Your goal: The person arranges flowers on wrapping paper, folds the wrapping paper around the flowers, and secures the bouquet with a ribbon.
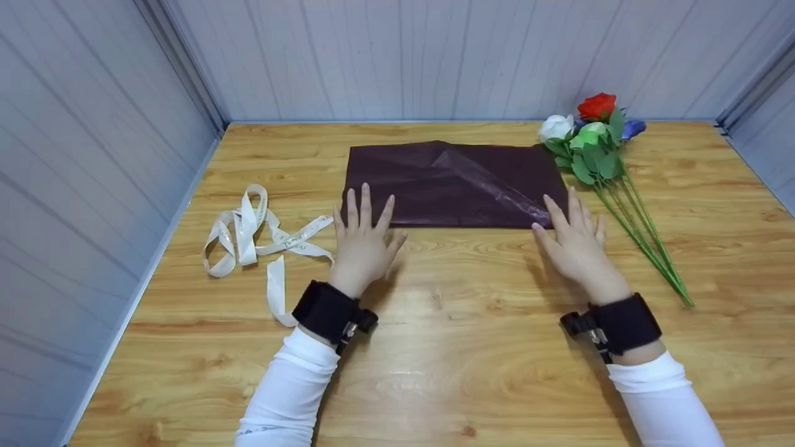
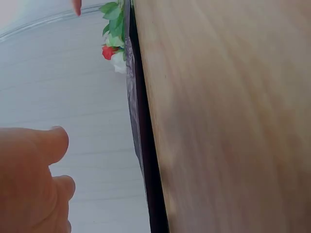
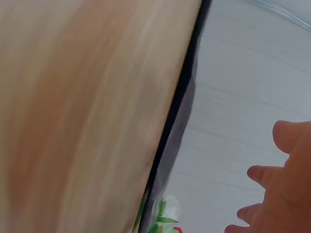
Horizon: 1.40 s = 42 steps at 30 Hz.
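Observation:
A folded sheet of dark purple wrapping paper (image 1: 397, 180) lies flat on the table, with a shiny raised crease across its right half. Above its left front corner, my left hand (image 1: 363, 251) is spread with fingers extended. My right hand (image 1: 574, 248) spreads its fingers in the same way at the right front corner. In both wrist views the left hand (image 2: 29, 179) and right hand (image 3: 286, 184) appear raised off the tabletop, the paper's dark edge (image 2: 146, 136) lying beyond. Neither hand holds anything.
White printed ribbon (image 1: 248, 230) lies in loose loops left of my left hand. Artificial flowers (image 1: 590, 136) in red, white, green and blue-purple lie right of the paper, their green stems (image 1: 652, 242) pointing toward the front right. Pale panel walls (image 1: 459, 62) border the wooden table (image 1: 459, 372).

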### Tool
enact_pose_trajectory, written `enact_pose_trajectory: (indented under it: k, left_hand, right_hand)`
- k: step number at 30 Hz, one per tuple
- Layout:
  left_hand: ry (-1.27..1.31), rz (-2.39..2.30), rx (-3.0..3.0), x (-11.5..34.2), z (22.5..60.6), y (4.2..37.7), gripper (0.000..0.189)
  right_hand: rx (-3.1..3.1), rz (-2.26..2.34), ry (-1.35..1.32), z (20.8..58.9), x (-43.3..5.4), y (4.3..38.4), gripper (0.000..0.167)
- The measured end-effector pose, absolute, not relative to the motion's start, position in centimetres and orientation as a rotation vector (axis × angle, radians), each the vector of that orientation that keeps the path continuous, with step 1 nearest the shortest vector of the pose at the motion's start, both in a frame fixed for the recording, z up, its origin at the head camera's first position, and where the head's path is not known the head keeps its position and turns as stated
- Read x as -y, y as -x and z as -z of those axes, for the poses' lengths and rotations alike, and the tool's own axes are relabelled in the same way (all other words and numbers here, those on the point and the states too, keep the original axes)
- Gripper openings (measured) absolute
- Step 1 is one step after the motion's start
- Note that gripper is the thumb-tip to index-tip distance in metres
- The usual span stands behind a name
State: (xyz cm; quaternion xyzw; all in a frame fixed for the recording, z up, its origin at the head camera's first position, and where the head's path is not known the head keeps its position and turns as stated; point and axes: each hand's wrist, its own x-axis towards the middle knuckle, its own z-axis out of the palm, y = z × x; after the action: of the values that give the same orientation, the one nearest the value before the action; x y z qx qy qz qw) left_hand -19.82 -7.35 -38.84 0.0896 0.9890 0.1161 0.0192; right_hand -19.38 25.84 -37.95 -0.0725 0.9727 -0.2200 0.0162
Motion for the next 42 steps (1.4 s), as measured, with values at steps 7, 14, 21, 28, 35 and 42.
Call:
enact_pose_trajectory:
  k: [7,14,21,28,35,42]
  left_hand:
    - [-0.165,-0.358,-2.996,8.7,39.4,20.3,0.066]
    - [-0.153,-0.275,-2.89,8.7,39.4,20.5,0.068]
    - [-0.137,-0.292,-2.753,9.0,39.5,20.9,0.064]
    - [-0.131,-0.5,-2.637,9.7,40.1,21.9,0.061]
    - [-0.087,-0.663,-2.645,10.3,40.3,22.2,0.063]
    - [-0.026,-0.848,-2.66,11.2,40.4,22.2,0.05]
  right_hand:
    - [-2.929,0.571,0.212,38.3,-26.7,22.3,0.069]
    - [-2.807,0.427,0.201,38.7,-27.3,23.8,0.07]
    - [-2.706,0.424,0.23,39.1,-27.4,24.3,0.071]
    - [-2.634,0.491,0.317,39.4,-27.9,24.4,0.066]
    - [-2.647,0.679,0.275,39.5,-28.3,24.6,0.058]
    - [-2.616,0.936,0.13,39.7,-29.0,25.0,0.053]
